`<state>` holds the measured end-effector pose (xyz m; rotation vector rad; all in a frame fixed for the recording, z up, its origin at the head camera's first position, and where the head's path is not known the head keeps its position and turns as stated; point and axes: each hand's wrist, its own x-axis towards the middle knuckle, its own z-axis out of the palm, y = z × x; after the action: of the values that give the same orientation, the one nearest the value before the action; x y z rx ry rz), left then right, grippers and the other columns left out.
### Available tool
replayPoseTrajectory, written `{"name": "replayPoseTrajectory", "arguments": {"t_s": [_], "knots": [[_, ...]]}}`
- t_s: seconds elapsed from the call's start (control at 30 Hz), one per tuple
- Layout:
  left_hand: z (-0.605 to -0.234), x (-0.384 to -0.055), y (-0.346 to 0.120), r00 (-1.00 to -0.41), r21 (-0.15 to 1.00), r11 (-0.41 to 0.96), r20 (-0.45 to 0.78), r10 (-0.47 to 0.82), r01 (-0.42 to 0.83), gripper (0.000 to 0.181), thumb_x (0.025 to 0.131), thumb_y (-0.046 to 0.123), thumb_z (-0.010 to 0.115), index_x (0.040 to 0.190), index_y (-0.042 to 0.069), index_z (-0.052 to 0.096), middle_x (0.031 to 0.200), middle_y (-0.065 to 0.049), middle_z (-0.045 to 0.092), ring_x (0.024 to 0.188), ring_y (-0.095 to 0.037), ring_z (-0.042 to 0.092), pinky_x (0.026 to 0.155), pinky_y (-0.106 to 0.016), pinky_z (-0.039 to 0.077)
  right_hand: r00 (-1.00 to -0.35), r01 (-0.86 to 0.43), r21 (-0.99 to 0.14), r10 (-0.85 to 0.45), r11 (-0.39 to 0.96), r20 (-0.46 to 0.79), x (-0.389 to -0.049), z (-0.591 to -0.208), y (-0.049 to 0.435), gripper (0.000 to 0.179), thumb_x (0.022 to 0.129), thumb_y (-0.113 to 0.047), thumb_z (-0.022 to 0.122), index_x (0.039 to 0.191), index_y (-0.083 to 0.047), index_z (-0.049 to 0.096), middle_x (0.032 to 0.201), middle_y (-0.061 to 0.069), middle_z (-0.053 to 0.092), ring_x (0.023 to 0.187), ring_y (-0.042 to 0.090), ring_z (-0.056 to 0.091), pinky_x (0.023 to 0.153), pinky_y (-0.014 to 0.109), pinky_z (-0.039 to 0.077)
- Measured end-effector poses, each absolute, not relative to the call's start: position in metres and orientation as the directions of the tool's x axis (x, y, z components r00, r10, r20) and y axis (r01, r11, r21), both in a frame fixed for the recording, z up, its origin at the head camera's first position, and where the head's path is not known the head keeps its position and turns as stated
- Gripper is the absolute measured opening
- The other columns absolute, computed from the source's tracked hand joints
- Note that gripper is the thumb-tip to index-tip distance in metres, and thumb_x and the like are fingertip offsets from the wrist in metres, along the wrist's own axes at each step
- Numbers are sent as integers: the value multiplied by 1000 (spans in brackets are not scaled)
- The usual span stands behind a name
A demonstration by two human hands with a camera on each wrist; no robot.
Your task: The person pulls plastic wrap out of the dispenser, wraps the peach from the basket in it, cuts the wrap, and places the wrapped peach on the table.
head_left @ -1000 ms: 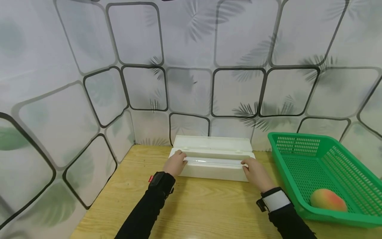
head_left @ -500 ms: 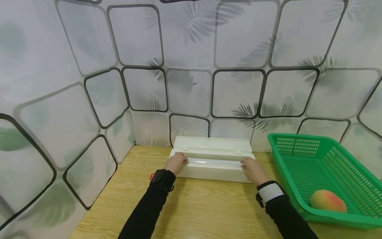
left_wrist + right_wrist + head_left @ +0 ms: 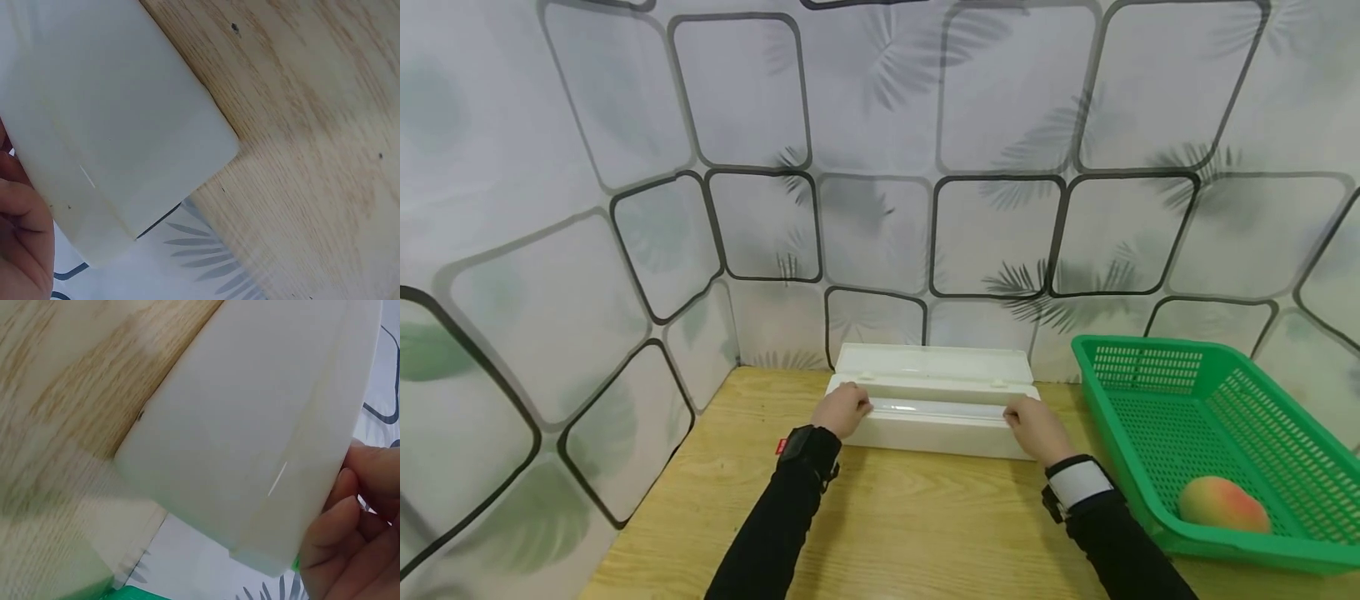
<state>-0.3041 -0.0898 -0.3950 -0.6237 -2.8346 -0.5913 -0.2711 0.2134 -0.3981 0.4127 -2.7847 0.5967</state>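
Note:
A long white plastic wrap dispenser (image 3: 936,439) lies against the back wall on the table, its lid (image 3: 934,363) tipped back. A glossy clear strip of plastic wrap (image 3: 936,407) runs along the opening. At the left end, my left hand (image 3: 842,410) has curled fingers and pinches at the wrap's edge. My right hand (image 3: 1037,427) does likewise at the right end. Both wrist views show the dispenser's smooth front, the left hand (image 3: 25,240) and right hand (image 3: 356,534) at its upper edge. The clear film between the fingertips is hard to make out.
To the right stands a green plastic basket (image 3: 1112,450) with a mango-like yellow-red fruit (image 3: 1225,504) inside. The wooden table (image 3: 917,525) stretches in front of the dispenser. A patterned wall covering (image 3: 880,225) rises behind and at left.
The fingers of both hands have curled in more tightly at the wrap's ends, and my right wrist has shifted slightly. The dispenser, basket and fruit stay in place.

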Motion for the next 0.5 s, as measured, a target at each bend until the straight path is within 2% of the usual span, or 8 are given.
{"name": "replayPoseTrajectory", "arguments": {"t_s": [0.13, 0.23, 0.5], "knots": [[-394, -306, -87, -899, 321, 845, 247, 361, 428, 10, 86, 15, 57, 81, 8, 62, 74, -2, 51, 65, -16, 47, 61, -29, 39, -935, -292, -361, -185, 886, 303, -272, -397, 211, 13, 84, 2, 54, 74, -2, 61, 64, 4, 53, 55, 15, 42, 56, 34, 41], [-393, -308, -84, -909, 323, 853, 227, 351, 410, 11, 87, 14, 55, 81, 8, 61, 74, -3, 51, 65, -16, 46, 61, -29, 39, -934, -271, -348, -157, 898, 320, -272, -398, 209, 14, 85, 1, 53, 73, -1, 60, 64, 5, 52, 55, 16, 43, 54, 34, 40], [-385, -312, -82, -918, 372, 841, 215, 332, 392, 11, 89, 8, 52, 84, 2, 59, 74, -5, 49, 68, -19, 46, 61, -30, 39, -898, -269, -301, -125, 915, 422, -274, -402, 206, 7, 86, -2, 54, 82, 1, 58, 68, 7, 49, 59, 21, 50, 50, 33, 43]]}}
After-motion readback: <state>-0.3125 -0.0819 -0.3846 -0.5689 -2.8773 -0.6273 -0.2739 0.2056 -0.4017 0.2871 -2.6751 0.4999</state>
